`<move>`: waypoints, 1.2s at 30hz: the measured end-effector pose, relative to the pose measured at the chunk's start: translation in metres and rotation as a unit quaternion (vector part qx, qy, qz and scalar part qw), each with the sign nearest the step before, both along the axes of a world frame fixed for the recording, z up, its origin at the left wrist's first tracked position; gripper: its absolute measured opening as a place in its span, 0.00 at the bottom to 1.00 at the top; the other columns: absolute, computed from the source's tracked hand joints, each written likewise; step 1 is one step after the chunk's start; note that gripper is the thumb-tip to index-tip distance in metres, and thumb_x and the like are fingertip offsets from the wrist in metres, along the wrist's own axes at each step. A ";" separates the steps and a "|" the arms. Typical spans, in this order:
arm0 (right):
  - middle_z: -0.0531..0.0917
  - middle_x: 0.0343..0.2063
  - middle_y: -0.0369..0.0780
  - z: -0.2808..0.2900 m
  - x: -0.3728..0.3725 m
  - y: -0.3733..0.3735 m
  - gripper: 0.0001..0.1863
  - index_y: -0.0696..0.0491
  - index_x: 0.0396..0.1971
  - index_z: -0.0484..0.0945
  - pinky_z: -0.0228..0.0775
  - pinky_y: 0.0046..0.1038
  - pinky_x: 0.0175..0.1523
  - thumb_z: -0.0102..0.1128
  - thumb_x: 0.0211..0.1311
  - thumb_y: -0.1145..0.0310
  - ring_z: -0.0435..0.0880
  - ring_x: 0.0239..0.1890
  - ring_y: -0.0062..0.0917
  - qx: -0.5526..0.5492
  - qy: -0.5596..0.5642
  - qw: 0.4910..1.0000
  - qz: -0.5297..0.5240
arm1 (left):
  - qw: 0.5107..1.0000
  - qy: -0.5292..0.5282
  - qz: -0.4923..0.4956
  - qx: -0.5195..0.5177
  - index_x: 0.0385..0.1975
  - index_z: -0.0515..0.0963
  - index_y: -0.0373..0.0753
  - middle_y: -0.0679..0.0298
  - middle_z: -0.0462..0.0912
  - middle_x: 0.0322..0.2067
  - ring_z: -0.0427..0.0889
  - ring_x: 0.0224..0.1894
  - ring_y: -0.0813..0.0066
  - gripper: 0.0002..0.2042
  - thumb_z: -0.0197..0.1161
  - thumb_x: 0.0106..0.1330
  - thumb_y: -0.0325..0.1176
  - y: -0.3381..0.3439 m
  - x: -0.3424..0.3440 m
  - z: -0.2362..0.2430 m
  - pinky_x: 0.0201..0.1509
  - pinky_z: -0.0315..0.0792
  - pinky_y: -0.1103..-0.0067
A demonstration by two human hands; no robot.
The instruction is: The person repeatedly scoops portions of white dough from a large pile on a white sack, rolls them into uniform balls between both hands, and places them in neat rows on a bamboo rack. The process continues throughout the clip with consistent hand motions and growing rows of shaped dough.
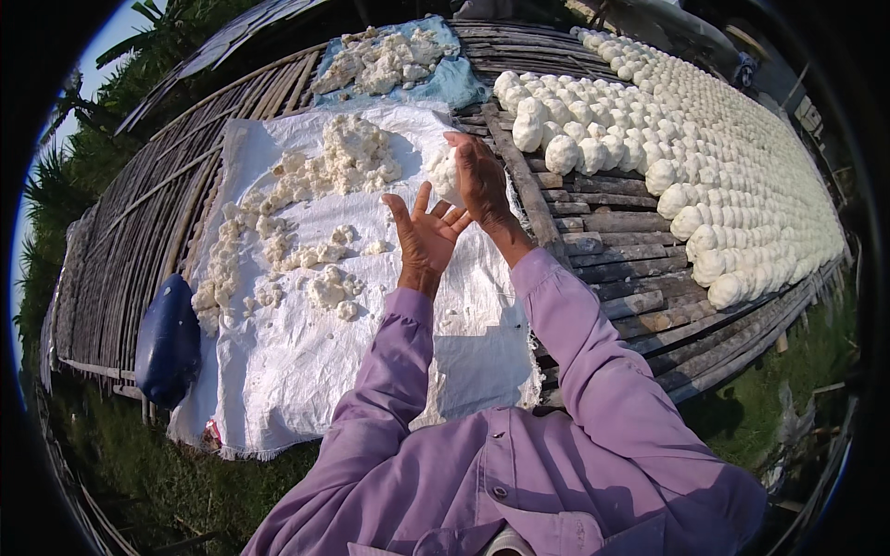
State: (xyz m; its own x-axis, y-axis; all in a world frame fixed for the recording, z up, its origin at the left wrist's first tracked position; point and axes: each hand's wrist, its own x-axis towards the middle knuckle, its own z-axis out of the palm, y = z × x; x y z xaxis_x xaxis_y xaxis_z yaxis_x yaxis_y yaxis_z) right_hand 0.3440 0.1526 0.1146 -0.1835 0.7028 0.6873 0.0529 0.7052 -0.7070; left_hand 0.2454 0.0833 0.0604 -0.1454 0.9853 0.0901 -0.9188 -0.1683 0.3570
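Observation:
My right hand (483,182) is curled round a white lump of crumbly dough (443,174), which shows at the left of its fingers. Just below and to the left, my left hand (429,232) is open with its palm up and fingers spread; nothing lies in it. Both hands are above a white woven sheet (306,389). On the sheet, left of my hands, lie a heap of white crumbly dough (357,153) and several loose crumbs and clumps (329,287).
Rows of white dough balls (705,157) cover the slatted bamboo platform (630,269) on the right. A blue sheet (459,79) with more dough lumps (389,60) lies at the far side. At the left edge rests a dark blue rounded container (169,341). Grass (769,408) borders the platform.

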 end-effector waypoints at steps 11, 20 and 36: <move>0.88 0.41 0.46 0.014 0.006 0.026 0.27 0.56 0.44 0.85 0.76 0.37 0.51 0.54 0.71 0.44 0.87 0.46 0.37 -0.004 -0.257 0.966 0.031 | 0.987 0.151 0.053 0.006 0.65 0.65 0.41 0.54 0.72 0.62 0.75 0.62 0.50 0.49 0.58 0.56 0.77 0.033 0.010 0.001 0.65 0.73 0.56; 0.87 0.43 0.49 -0.001 0.010 0.053 0.25 0.55 0.54 0.80 0.76 0.38 0.53 0.52 0.74 0.49 0.86 0.48 0.44 -0.128 -0.073 0.983 0.107 | 0.994 0.046 0.073 -0.066 0.65 0.66 0.41 0.53 0.74 0.61 0.77 0.61 0.53 0.47 0.59 0.57 0.76 0.064 -0.002 -0.014 0.62 0.75 0.52; 0.71 0.64 0.51 -0.067 0.064 0.088 0.46 0.49 0.70 0.64 0.63 0.40 0.69 0.71 0.58 0.41 0.69 0.68 0.41 -0.082 -0.105 0.990 0.034 | 0.961 0.236 0.004 -0.145 0.67 0.63 0.29 0.49 0.75 0.61 0.76 0.63 0.60 0.52 0.45 0.64 0.78 0.112 0.030 -0.036 0.66 0.70 0.62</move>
State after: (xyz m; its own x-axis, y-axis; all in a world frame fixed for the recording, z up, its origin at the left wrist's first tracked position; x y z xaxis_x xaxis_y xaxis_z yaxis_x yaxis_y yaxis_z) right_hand 0.4082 0.2407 0.0473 -0.3610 0.7834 0.5059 0.1678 0.5882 -0.7911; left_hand 0.2755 0.1954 0.0245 -0.1638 0.9780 -0.1292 -0.6414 -0.0060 0.7672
